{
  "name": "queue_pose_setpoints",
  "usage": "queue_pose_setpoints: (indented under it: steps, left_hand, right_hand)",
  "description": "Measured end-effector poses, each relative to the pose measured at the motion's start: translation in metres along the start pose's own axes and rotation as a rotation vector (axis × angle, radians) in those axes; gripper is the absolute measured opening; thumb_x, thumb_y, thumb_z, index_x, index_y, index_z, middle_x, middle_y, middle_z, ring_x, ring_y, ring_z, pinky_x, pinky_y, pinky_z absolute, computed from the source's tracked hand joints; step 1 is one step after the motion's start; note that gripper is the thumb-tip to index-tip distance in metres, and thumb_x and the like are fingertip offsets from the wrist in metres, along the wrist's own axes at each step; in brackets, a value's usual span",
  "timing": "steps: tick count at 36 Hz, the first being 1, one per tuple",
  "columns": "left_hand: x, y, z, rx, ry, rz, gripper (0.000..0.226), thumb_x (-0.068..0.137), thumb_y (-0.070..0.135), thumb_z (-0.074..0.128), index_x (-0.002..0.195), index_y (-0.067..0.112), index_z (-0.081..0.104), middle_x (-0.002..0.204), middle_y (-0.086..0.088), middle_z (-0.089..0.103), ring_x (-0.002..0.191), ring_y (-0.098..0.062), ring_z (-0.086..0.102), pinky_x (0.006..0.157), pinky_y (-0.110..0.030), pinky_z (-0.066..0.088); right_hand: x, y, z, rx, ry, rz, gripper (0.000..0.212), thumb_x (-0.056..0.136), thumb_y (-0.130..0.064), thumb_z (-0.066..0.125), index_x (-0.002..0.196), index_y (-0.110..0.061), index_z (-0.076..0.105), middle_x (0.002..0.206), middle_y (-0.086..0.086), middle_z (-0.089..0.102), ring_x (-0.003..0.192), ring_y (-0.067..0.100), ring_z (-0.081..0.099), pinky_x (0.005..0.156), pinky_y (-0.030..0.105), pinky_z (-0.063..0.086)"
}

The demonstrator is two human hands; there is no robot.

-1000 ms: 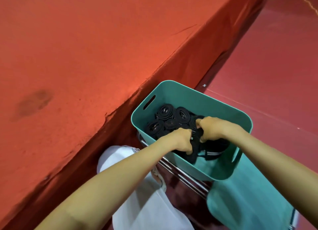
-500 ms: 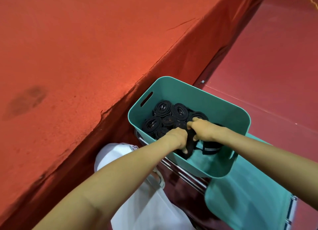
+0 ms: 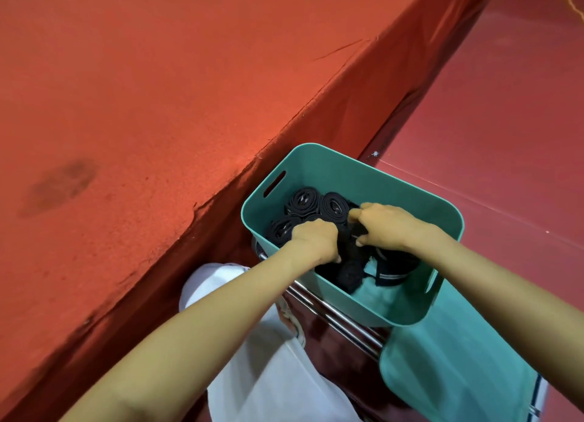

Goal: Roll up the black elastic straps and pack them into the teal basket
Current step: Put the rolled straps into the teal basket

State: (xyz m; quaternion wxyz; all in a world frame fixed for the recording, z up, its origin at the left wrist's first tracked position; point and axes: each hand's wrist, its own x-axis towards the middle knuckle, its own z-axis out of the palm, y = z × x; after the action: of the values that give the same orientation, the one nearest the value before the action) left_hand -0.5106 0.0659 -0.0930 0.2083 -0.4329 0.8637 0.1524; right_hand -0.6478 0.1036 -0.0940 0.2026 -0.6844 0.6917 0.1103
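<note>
Both my hands are down inside the teal plastic basket with slotted handles [image 3: 395, 187], which sits at about four o'clock from the middle of my view. It lies against the draped edge of the red cloth-covered table [image 3: 158, 105].

My left hand [image 3: 316, 240] is at the basket's seven o'clock rim. Its fingers are curled down and clenched round a loose black elastic strap [image 3: 349, 265]. My right hand [image 3: 385, 225] is just beside it at three o'clock, thumb and fingers pinching the upper part of the same strap. The strap hangs crumpled between the two hands towards the basket floor at six o'clock.

Three coiled rolls of black elastic strap [image 3: 305, 200] stand on end, packed touching one another in the basket's ten o'clock corner, below the handle slot. Under my right wrist, at the four o'clock end, lies a black band with white stripes [image 3: 392, 274]; I cannot tell whether it is rolled.

The basket rests on shiny metal rails [image 3: 335, 317] with a teal padded surface [image 3: 458, 374] beside them at five o'clock. My white trouser leg [image 3: 268, 358] is at six o'clock, and the dark red floor [image 3: 505, 121] at two o'clock.
</note>
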Motion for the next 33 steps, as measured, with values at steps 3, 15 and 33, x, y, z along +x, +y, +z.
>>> queue_pose_setpoints:
  steps: [3, 15, 33]
  left_hand:
    - [-0.02, -0.024, -0.014, -0.043, 0.177, 0.0, 0.041, 0.085, 0.04, 0.065, 0.115, 0.015, 0.055, 0.121, -0.009, 0.058, 0.115, -0.029, 0.053, 0.086, -0.037, 0.044]
    - [-0.135, -0.159, -0.014, -0.313, 0.916, -0.154, 0.026, 0.078, 0.015, 0.073, 0.101, 0.008, 0.065, 0.117, -0.013, 0.054, 0.114, -0.032, 0.047, 0.098, -0.032, 0.032]
    - [-0.343, -0.318, 0.086, -0.465, 1.213, -0.799, 0.022, 0.078, 0.014, 0.074, 0.098, 0.011, 0.066, 0.114, -0.01, 0.056, 0.113, -0.03, 0.048, 0.1, -0.034, 0.032]
  right_hand:
    - [-0.011, -0.009, -0.021, 0.066, 0.138, 0.007, 0.042, 0.09, -0.038, 0.061, 0.126, -0.02, 0.049, 0.119, 0.004, 0.051, 0.112, 0.028, 0.053, 0.085, 0.035, 0.043]
    - [-0.015, -0.139, -0.067, 0.255, 0.77, -0.553, 0.04, 0.083, -0.02, 0.065, 0.119, -0.005, 0.061, 0.117, 0.015, 0.057, 0.109, 0.034, 0.054, 0.096, 0.043, 0.044]
    - [0.0, -0.438, -0.036, 0.168, 0.474, -1.117, 0.044, 0.082, -0.022, 0.065, 0.123, -0.008, 0.058, 0.125, 0.015, 0.053, 0.117, 0.033, 0.05, 0.1, 0.044, 0.043]
